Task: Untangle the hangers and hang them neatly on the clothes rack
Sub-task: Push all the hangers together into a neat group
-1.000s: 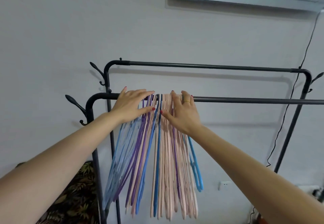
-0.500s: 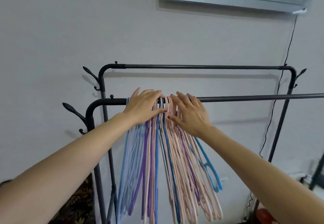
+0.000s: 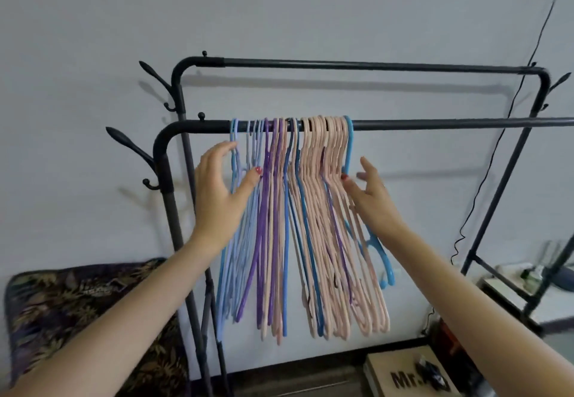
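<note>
Several thin hangers [image 3: 298,225] in light blue, purple, pink and blue hang in a tight row by their hooks on the near bar of a black clothes rack [image 3: 435,124]. My left hand [image 3: 217,191] sits at the left side of the bunch, fingers relaxed, thumb touching the light blue hangers. At the right side, my right hand [image 3: 371,198] is spread, its fingertips against the pink hangers below the outermost blue one. Neither hand grips anything.
A second, higher rack bar [image 3: 372,65] runs behind. Hook pegs [image 3: 127,145] stick out at the rack's left end. A patterned cushion [image 3: 62,309] lies low left, a cardboard box [image 3: 407,375] on the floor at lower right, a black cable [image 3: 497,163] on the wall.
Both hands have come down from the hooks on the bar to the hangers' necks and moved apart to the two sides of the bunch. The camera has tilted down.
</note>
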